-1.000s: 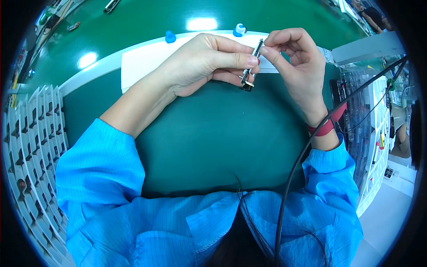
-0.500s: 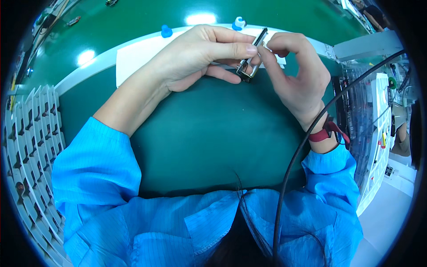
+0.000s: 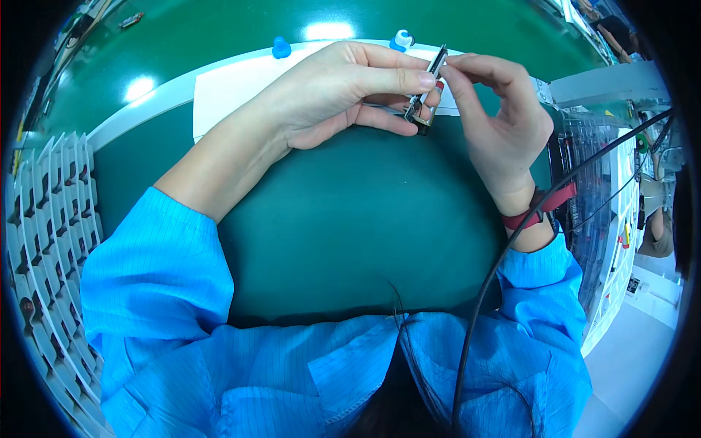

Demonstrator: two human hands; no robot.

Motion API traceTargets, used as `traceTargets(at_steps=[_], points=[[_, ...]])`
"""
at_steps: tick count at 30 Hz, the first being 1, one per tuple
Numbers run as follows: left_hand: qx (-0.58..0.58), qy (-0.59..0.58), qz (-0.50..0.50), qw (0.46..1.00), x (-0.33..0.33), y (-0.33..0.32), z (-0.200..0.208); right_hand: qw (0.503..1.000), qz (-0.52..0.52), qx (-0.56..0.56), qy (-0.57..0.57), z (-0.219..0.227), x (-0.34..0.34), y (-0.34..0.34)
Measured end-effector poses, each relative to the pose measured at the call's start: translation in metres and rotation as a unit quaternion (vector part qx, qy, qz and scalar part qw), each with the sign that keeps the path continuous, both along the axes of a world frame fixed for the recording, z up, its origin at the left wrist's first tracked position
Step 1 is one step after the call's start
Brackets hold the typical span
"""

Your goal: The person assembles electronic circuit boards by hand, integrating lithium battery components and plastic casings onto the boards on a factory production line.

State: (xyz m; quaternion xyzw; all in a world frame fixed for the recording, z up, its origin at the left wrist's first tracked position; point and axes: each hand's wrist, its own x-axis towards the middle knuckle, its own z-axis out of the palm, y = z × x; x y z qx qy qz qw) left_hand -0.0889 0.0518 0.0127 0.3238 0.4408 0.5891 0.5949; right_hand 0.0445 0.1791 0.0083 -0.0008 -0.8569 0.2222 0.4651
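Observation:
My left hand point(image 3: 350, 84) grips a small narrow electronic assembly point(image 3: 426, 109) between thumb and fingers. It is tilted, dark and metallic, with a red spot on its right side. Against its upper right end, my right hand point(image 3: 504, 109) is closed in a pinch, thumb and forefinger together. Whatever lies between those fingertips is too small to make out. Both hands are held above the far part of the green mat point(image 3: 328, 226), in front of a white sheet point(image 3: 241, 87).
Stacked white trays point(image 3: 58, 219) holding small dark parts stand at the left. Clear plastic trays point(image 3: 584, 160) are on the right, beside a black cable point(image 3: 496, 255) crossing my right wrist. Two blue-capped small items point(image 3: 281, 48) stand on the far ledge. People are at the far right.
Both hands and the assembly have shifted slightly right in the picture. The assembly has turned a little, bringing a red spot into view. My left hand keeps its hold.

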Motion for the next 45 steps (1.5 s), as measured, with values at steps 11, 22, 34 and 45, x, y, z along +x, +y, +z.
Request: traceTargets(at_steps=[11, 22, 34, 45], points=[[0.002, 0.039, 0.013, 0.999, -0.013, -0.002, -0.003, 0.969, 0.093, -0.181, -0.139, 0.023, -0.013, 0.009], [0.004, -0.052, 0.026, 0.998, -0.027, -0.002, -0.014, 0.838, 0.373, -0.314, -0.247, 0.044, -0.014, 0.029], [0.048, -0.076, -0.016, 0.996, -0.029, 0.004, -0.012, 0.951, -0.19, -0.136, -0.203, -0.003, -0.047, 0.1], [0.037, -0.053, -0.003, 0.998, -0.024, 0.001, -0.005, 0.741, 0.196, -0.588, -0.257, 0.009, -0.016, 0.02]])
